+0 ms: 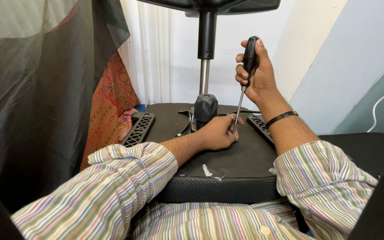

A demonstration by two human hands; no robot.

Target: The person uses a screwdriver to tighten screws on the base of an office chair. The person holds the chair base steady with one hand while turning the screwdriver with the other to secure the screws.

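An office chair lies upside down before me, its black seat underside (241, 155) facing up and its gas cylinder (205, 75) rising to the base above. My right hand (256, 73) grips the black handle of a screwdriver (245, 75) held upright, its shaft pointing down to the seat plate. My left hand (218, 133) rests on the seat underside beside the black cylinder collar (206, 108), its fingers closed around the screwdriver's tip. What sits under the tip is hidden by the fingers.
Black armrest brackets sit on the left (138, 129) and right (261, 126) of the seat. Dark sheer fabric (36, 89) and a patterned orange cloth (110, 102) hang at the left. White curtain and wall stand behind. A white scrap (207, 171) lies on the seat.
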